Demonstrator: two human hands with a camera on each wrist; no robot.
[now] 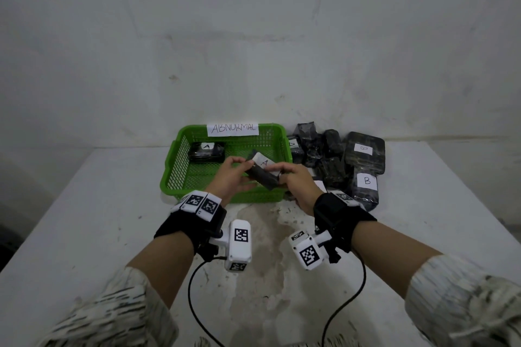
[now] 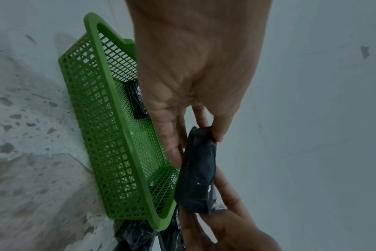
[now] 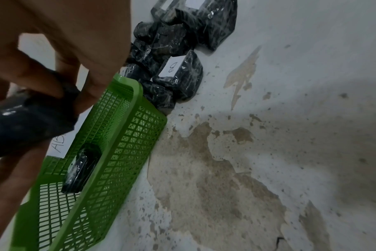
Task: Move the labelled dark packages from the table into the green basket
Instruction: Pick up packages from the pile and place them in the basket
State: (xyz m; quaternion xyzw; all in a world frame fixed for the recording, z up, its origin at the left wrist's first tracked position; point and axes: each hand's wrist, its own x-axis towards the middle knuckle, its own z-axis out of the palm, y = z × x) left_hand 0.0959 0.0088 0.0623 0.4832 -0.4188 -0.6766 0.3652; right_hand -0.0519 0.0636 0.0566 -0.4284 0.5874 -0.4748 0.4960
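Note:
Both hands hold one dark package [image 1: 263, 173] with a white label marked A, tilted above the front right part of the green basket [image 1: 174, 169]. My left hand [image 1: 234, 175] pinches its far end between thumb and fingers; the same dark package [image 2: 196, 171] shows in the left wrist view. My right hand [image 1: 293, 180] grips its near end, and the right wrist view shows that package [image 3: 26, 125] under the fingers. Another dark package marked A [image 1: 207, 151] lies inside the basket at its far left. A pile of dark packages [image 1: 335, 160] lies right of the basket.
A paper sign reading ABNORMAL [image 1: 233, 129] is fixed to the basket's far rim. The white table [image 1: 84, 220] has worn brown patches near the front middle. A plain wall stands behind. Two black cables [image 1: 194, 290] run from the wrist cameras toward me.

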